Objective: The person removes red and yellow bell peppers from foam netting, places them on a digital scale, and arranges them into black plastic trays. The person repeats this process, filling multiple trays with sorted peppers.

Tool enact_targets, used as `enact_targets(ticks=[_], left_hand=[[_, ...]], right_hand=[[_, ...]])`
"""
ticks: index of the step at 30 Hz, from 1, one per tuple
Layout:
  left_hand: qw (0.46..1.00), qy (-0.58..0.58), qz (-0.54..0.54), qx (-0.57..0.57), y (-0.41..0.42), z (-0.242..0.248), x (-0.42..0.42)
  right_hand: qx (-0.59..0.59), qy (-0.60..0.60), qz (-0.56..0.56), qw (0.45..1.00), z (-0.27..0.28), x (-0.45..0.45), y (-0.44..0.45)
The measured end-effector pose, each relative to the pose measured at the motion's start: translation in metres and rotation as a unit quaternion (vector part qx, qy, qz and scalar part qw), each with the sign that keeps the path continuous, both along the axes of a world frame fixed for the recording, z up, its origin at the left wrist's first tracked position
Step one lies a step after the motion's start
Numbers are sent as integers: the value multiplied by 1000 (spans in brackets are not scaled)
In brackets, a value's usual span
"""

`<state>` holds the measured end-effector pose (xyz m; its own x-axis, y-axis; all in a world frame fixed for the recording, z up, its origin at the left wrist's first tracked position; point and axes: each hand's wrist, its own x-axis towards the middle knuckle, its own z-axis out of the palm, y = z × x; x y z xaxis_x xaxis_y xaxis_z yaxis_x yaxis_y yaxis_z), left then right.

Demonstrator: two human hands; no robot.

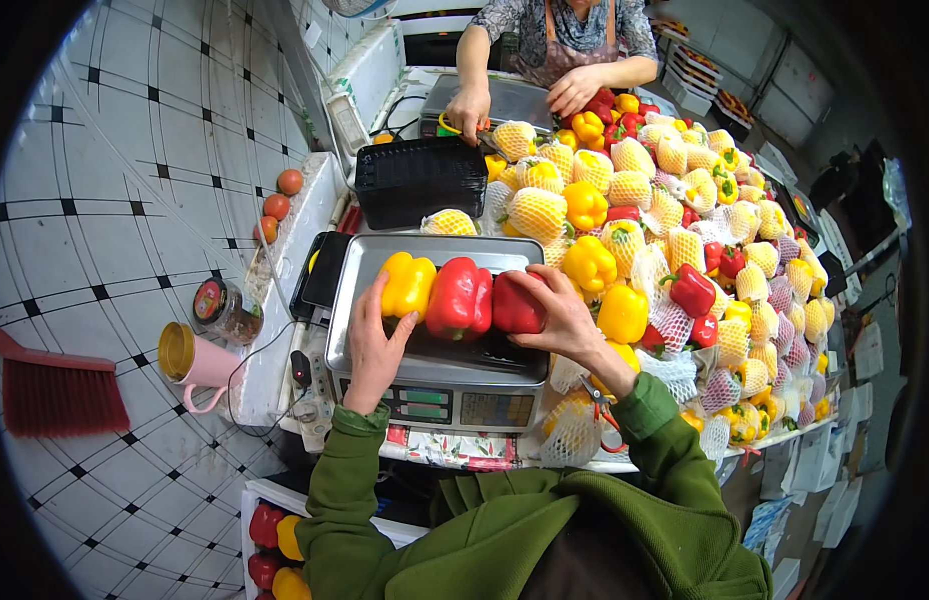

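Observation:
Three bell peppers sit side by side in a black plastic tray on the steel pan of a digital scale. My left hand grips the yellow bell pepper at the left end, thumb in front. At the other end my right hand is wrapped over a dark red bell pepper, hiding part of it. Between them is a larger red bell pepper that neither hand visibly holds. Much of the tray is hidden under the peppers.
To the right spreads a heap of peppers, many in foam nets. Orange-handled scissors lie near my right forearm. Stacked black trays stand behind the scale. Across the table a co-worker's hand holds yellow-handled scissors. A pink mug stands left.

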<state>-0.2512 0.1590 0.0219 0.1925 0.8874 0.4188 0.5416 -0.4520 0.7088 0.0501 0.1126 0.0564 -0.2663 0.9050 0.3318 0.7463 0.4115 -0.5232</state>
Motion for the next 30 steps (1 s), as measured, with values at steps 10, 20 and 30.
enact_targets(ticks=[10, 20, 30], left_hand=[[997, -75, -18, 5, 8, -5, -2], [999, -33, 6, 29, 12, -6, 6], [999, -13, 37, 19, 13, 7, 12]], right_hand=[[-141, 566, -91, 807, -5, 11, -2], [-156, 740, 26, 653, 28, -67, 33], [-54, 762, -100, 637, -31, -60, 41]])
